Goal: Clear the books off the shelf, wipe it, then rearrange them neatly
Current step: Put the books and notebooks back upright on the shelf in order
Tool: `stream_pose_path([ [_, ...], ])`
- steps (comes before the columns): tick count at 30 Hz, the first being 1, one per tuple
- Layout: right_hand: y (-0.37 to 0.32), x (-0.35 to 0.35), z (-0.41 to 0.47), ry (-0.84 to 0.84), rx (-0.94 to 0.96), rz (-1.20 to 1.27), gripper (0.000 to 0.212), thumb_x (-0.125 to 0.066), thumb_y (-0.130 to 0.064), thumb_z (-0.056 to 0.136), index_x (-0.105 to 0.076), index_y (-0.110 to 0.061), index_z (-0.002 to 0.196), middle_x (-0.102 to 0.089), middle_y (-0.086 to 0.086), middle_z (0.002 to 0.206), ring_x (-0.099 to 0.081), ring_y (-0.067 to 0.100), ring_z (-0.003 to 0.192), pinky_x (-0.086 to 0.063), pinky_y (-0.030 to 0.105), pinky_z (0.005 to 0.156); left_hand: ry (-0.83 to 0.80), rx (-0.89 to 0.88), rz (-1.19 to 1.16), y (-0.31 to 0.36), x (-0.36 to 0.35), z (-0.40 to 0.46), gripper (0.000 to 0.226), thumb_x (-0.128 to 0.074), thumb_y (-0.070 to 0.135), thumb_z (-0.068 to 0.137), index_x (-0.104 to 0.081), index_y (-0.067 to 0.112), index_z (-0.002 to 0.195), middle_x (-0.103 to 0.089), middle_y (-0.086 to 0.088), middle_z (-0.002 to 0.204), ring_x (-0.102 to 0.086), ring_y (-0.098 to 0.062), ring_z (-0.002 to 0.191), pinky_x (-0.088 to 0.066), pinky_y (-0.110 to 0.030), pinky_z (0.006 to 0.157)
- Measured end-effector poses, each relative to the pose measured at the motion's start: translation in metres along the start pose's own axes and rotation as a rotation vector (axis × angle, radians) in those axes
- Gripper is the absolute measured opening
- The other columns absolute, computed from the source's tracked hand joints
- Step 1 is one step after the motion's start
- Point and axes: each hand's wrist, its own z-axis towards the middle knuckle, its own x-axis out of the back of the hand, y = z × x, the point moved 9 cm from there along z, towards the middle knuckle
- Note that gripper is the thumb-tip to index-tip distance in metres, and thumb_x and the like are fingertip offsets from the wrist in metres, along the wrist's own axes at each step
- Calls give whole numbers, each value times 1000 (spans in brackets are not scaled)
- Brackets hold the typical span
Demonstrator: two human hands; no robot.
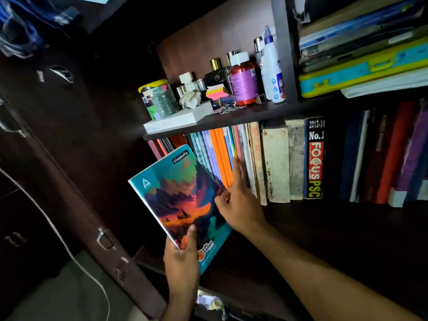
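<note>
A teal notebook (pixel 176 195) with an orange mountain picture on its cover is held tilted in front of the dark wooden shelf (pixel 324 218). My left hand (pixel 183 262) grips its lower edge, thumb on the cover. My right hand (pixel 238 200) rests its fingers flat against the spines of thin orange and blue notebooks (pixel 220 156) standing in the row, its thumb touching the held notebook's right edge. Further right stand worn white books (pixel 276 163), a black "Focus PSC" book (pixel 315 158), and dark, red and purple books (pixel 389 154).
The shelf above (pixel 231 117) carries bottles, a red jar (pixel 243 82), a glue bottle (pixel 273 68), sticky notes and a white box (pixel 178 120). Flat stacked books and a yellow-blue case (pixel 361 72) fill the upper right compartment. A dark cupboard door (pixel 69 158) stands at left.
</note>
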Motion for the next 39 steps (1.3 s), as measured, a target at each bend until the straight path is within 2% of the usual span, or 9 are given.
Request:
stream_pose_path([
  [7,18,-3,4,-84,-106,336,91,-59,-27,92,1,-63,150,-72,13,89,-67,17,51,-61,46,58,-122,-23,-55,7,-10,-5,22,-67,21,96,-68,22,118,-76,6,105,-71,-1,93,-51,-9,66],
  [12,29,0,6,-77,-151,259,87,-49,-55,77,-6,-57,153,-71,13,110,-71,22,75,-62,44,72,-170,-45,-42,14,-15,-9,22,-66,20,97,-69,16,118,-76,2,104,-71,2,89,-50,-8,62],
  [19,21,-6,2,-419,-202,543,82,-61,-23,93,-18,-50,157,-59,1,116,-64,14,58,-53,32,58,-186,-138,73,26,-13,-9,13,-67,25,95,-69,32,106,-72,28,96,-68,8,92,-49,-7,70],
  [23,26,1,11,-279,-173,481,63,-55,-19,102,-31,-42,156,-66,4,77,-58,4,50,-50,25,54,-212,-137,77,30,-15,2,11,-67,28,95,-69,37,102,-72,25,95,-70,2,89,-59,-24,66],
  [25,29,4,13,-213,-161,384,57,-55,-26,104,-34,-37,155,-66,-7,91,-60,-6,63,-51,20,68,-235,-151,79,36,-19,12,9,-67,33,94,-70,36,102,-74,22,96,-71,-1,92,-58,-21,68],
  [28,34,7,11,-103,-172,40,52,-52,-45,102,-46,-27,150,-65,5,130,-65,23,113,-52,38,97,-250,-174,66,47,-24,24,13,-66,35,93,-71,29,103,-77,14,98,-72,-6,94,-54,-15,71],
  [32,32,5,7,-50,-223,-49,66,-41,-76,82,-54,-28,127,-74,2,95,-72,27,89,-60,40,77,-161,-177,97,43,-27,29,8,-66,39,95,-70,36,102,-75,18,96,-73,-6,91,-61,-43,82],
  [35,27,2,3,-58,-203,-18,63,-56,-58,93,-47,-20,142,-71,4,113,-67,24,106,-56,35,87,-111,-202,103,43,-32,14,5,-65,38,96,-69,40,99,-73,25,92,-70,2,86,-59,-38,82],
  [39,15,-2,-5,-53,-115,-31,71,-47,-39,104,-15,-12,161,-31,12,162,-30,26,149,-31,37,120,-137,-270,139,50,-39,2,10,-67,32,95,-68,42,95,-72,28,90,-67,8,85,-52,-19,77],
])
